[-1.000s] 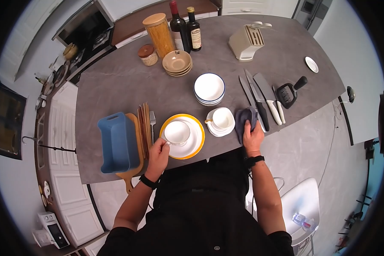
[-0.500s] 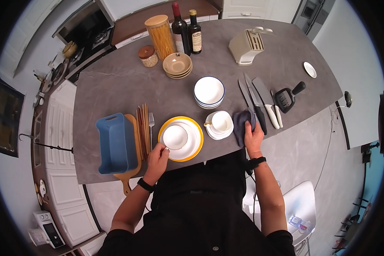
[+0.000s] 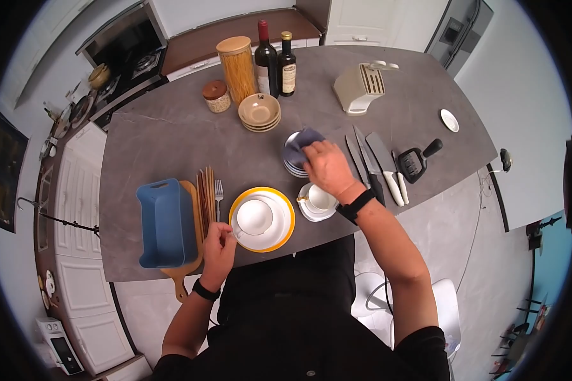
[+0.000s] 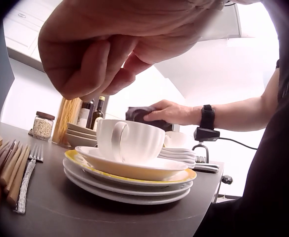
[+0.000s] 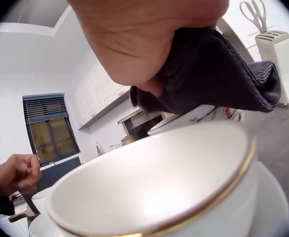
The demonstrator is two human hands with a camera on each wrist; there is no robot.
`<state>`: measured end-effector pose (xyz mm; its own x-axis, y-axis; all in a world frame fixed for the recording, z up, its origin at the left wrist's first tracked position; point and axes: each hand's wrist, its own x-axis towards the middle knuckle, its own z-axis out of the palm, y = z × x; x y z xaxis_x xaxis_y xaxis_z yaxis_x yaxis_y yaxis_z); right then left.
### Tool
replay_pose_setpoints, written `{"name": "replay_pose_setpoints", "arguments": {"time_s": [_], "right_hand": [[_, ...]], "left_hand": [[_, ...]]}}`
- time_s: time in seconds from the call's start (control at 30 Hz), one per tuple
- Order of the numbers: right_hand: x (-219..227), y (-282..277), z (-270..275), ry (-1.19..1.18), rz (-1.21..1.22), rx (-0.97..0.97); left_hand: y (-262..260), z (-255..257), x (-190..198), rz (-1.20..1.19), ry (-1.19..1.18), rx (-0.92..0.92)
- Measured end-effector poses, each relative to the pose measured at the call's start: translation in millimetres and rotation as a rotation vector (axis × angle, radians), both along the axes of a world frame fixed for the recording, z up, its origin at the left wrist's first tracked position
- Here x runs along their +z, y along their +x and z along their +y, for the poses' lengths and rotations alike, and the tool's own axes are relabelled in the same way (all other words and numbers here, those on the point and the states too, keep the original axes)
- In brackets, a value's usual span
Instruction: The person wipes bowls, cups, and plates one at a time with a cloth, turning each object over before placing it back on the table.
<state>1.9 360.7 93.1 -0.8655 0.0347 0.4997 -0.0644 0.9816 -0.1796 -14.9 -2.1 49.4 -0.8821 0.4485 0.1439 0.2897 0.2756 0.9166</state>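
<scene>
My right hand [image 3: 330,166] grips a dark grey cloth [image 3: 302,145] over the stack of white blue-rimmed bowls [image 3: 291,166], partly covering it. In the right wrist view the folded cloth [image 5: 208,74] hangs from the fingers, behind a gold-rimmed cup [image 5: 154,182]. My left hand [image 3: 218,254] is beside a white cup [image 3: 255,217] on stacked plates with a yellow-rimmed one [image 3: 290,216]. In the left wrist view its loosely curled fingers [image 4: 92,69] hold nothing, apart from the cup handle [image 4: 119,142]. The other cup [image 3: 321,198] sits on saucers below my right wrist.
A blue bin [image 3: 166,222] on a wooden board [image 3: 178,279], chopsticks [image 3: 204,197] and a fork [image 3: 218,198] lie left. Knives [image 3: 391,181] and a black-handled tool [image 3: 413,166] lie right. Behind are beige bowls [image 3: 259,111], bottles [image 3: 267,66], jars [image 3: 217,96] and a knife block [image 3: 360,89].
My right hand has carried the cloth from beside the knives, up and left to the white bowls. My left hand has let go of the cup handle and moved slightly away.
</scene>
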Motion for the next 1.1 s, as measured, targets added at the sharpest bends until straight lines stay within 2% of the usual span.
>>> {"name": "replay_pose_setpoints", "arguments": {"time_s": [0.07,0.17,0.4,0.57,0.87,0.97,1.0,1.1], "right_hand": [[-9.5,-2.8,-6.5,-0.004,-0.099,0.027],[-14.7,-1.5,-10.9,-0.079,-0.109,-0.001],[-6.1,-0.8,-11.2,0.067,-0.174,0.045],[-15.5,-3.5,-9.8,0.124,-0.143,0.076],[15.9,-2.5,-19.4,-0.255,-0.052,-0.105],[27.6,3.3,-29.1,-0.289,0.03,-0.13],[33.6,6.0,-35.4,-0.313,0.051,-0.121],[57.3,16.9,-65.9,-0.375,0.095,-0.078]], "left_hand": [[3.3,-0.9,8.7,0.03,-0.018,0.019],[3.9,-6.7,5.6,0.008,0.005,0.023],[0.8,4.1,16.1,0.029,0.026,0.002],[-2.3,17.6,44.1,0.042,0.085,-0.028],[-32.0,60.2,71.2,0.056,0.135,-0.138],[-40.8,86.9,73.4,0.076,0.174,-0.145],[-43.7,91.4,75.6,0.06,0.104,-0.189],[-38.9,120.9,75.1,0.021,0.107,-0.125]]}}
